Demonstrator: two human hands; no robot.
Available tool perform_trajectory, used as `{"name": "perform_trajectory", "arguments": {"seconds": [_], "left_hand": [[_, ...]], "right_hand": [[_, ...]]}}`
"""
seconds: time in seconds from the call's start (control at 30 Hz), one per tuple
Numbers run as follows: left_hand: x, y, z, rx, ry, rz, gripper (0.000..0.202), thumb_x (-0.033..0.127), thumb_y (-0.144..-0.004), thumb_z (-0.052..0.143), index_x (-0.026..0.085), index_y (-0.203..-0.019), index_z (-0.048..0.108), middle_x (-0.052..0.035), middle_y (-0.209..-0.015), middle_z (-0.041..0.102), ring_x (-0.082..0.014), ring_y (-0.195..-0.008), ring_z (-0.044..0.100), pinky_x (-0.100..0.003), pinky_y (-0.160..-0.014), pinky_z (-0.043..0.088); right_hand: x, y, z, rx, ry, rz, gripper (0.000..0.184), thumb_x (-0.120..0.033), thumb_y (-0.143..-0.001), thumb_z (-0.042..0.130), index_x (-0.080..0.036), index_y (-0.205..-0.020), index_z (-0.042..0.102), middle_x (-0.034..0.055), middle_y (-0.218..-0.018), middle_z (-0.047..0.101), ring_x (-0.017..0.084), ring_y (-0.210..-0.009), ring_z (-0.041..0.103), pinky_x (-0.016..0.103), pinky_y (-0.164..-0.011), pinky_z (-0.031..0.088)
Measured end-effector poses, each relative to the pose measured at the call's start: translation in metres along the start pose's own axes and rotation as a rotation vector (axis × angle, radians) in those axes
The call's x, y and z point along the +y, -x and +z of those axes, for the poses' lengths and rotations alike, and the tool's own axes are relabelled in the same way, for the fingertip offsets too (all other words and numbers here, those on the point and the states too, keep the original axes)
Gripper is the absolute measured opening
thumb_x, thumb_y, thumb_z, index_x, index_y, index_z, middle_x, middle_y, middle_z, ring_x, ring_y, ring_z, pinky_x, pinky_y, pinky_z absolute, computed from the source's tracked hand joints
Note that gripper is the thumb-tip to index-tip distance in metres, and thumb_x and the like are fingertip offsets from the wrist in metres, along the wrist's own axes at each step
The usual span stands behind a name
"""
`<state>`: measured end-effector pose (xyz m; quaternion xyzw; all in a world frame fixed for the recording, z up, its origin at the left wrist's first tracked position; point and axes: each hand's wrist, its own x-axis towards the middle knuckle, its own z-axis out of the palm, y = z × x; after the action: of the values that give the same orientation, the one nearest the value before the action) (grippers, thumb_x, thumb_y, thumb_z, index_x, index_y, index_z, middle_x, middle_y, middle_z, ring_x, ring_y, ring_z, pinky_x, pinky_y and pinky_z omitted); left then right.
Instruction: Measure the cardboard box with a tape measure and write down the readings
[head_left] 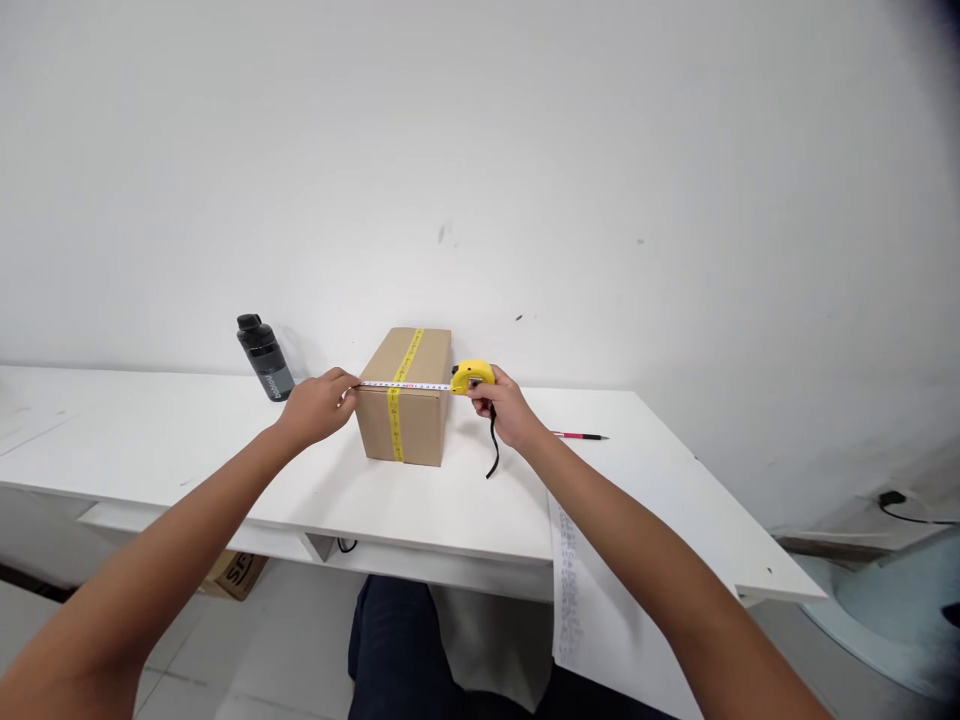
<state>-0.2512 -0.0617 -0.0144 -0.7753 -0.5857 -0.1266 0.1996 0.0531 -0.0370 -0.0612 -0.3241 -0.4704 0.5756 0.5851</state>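
At a white desk (465, 515), sits with dark-trousered legs (401, 650) under the near edge, beside written paper (600, 610) reaching past that edge on the right. Pinches the end of a measuring blade (386, 384) with the left hand (319, 405), right at the top left corner of a taped cardboard box (420, 425). Grips the yellow tape measure (484, 371) with curled fingers of the right hand (511, 405), just beside the opposite corner. Stretches the blade straight across the box's top, along its near edge. Farther off: red-and-black pen (581, 436) lying right, black bottle (265, 358) standing left, pale wall (480, 170) behind.
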Motion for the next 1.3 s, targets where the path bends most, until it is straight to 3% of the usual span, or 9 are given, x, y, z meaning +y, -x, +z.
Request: {"name": "perform_trajectory", "arguments": {"seconds": [0.1,0.2,0.4,0.67,0.97,1.3], "left_hand": [[0.015,-0.001,0.0,0.011,0.019,-0.044,0.044,0.046,-0.098,0.038,0.02,-0.111,0.071,-0.0084,-0.112,0.071,-0.0218,-0.081,0.07,-0.033,-0.064,0.047],[0.024,0.002,0.007,0.045,0.03,-0.081,0.047,0.051,-0.097,0.04,0.016,-0.109,0.07,-0.011,-0.112,0.07,-0.0246,-0.082,0.069,-0.035,-0.065,0.046],[0.027,0.013,0.024,0.149,0.098,-0.192,0.047,0.051,-0.099,0.039,0.021,-0.125,0.064,-0.0093,-0.127,0.066,-0.0205,-0.08,0.068,-0.033,-0.063,0.044],[0.027,0.01,0.021,0.171,0.214,-0.26,0.039,0.049,-0.099,0.041,0.025,-0.113,0.068,-0.0024,-0.118,0.068,-0.0158,-0.072,0.064,-0.031,-0.061,0.041],[0.024,0.004,0.021,0.127,0.208,-0.295,0.041,0.05,-0.098,0.038,0.027,-0.115,0.066,-0.0032,-0.123,0.067,-0.0203,-0.083,0.067,-0.033,-0.063,0.043],[0.025,0.007,0.017,0.084,0.217,-0.301,0.042,0.051,-0.099,0.037,0.025,-0.118,0.065,-0.0048,-0.125,0.067,-0.0201,-0.081,0.067,-0.033,-0.06,0.042]], "right_hand": [[-0.001,-0.001,0.009,-0.011,0.016,-0.005,0.036,-0.017,-0.055,0.068,-0.024,-0.09,0.064,-0.0072,-0.065,0.055,0.01,-0.055,0.041,0.025,-0.052,0.025],[0.0,-0.003,0.012,-0.004,0.017,-0.003,0.035,-0.018,-0.055,0.066,-0.024,-0.089,0.063,-0.0077,-0.065,0.054,0.009,-0.054,0.041,0.025,-0.052,0.024],[0.008,-0.007,0.01,-0.016,0.006,0.008,0.032,-0.021,-0.055,0.067,-0.024,-0.086,0.057,-0.008,-0.066,0.053,0.008,-0.051,0.041,0.025,-0.049,0.019],[0.008,-0.005,0.014,-0.023,0.021,-0.014,0.033,-0.022,-0.056,0.064,-0.026,-0.087,0.053,-0.009,-0.066,0.051,0.008,-0.051,0.04,0.023,-0.049,0.02],[0.005,-0.01,0.012,-0.015,0.02,0.001,0.032,-0.021,-0.056,0.065,-0.025,-0.087,0.056,-0.0085,-0.065,0.052,0.008,-0.052,0.042,0.023,-0.048,0.02],[0.003,-0.006,0.013,-0.02,0.03,0.012,0.032,-0.021,-0.056,0.065,-0.025,-0.087,0.056,-0.0088,-0.065,0.052,0.008,-0.052,0.042,0.023,-0.049,0.021]]}}
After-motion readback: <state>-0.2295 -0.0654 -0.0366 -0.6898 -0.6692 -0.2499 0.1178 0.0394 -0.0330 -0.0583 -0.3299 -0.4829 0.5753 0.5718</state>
